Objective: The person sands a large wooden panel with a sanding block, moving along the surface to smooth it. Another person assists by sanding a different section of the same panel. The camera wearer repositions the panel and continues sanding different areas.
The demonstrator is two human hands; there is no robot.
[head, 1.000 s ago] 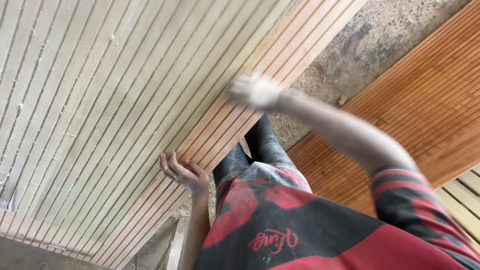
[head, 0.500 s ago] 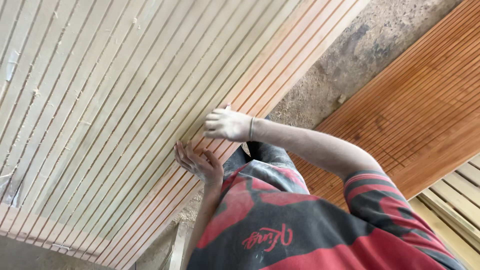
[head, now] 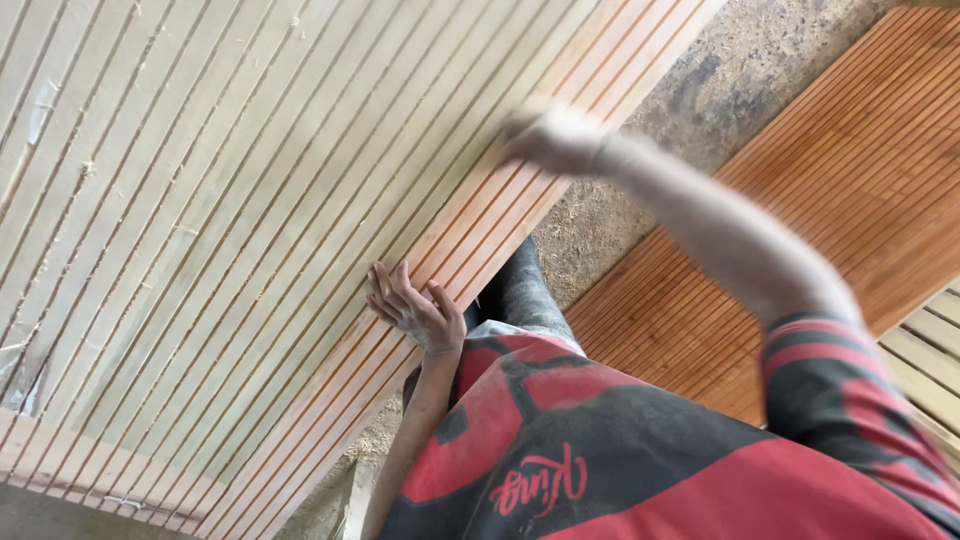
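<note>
The rack of pale clay strips [head: 250,220] runs its long axis from 7 to 1 o'clock, with the left hand [head: 412,308] flat and open-fingered against its reddish edge, while the blurred right hand [head: 555,135] rests higher toward 1 o'clock, grip unclear.

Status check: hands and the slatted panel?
Left hand flat on slatted panel edge. Right hand blurred, on the slats further up. Nothing blocking.

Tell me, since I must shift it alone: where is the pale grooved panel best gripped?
Probably at the reddish near edge of the grooved panel, from the person's side. That long edge is exposed over the ground; the left hand already rests there, and the blurred right hand is further along it. Spread both hands wide.
</note>
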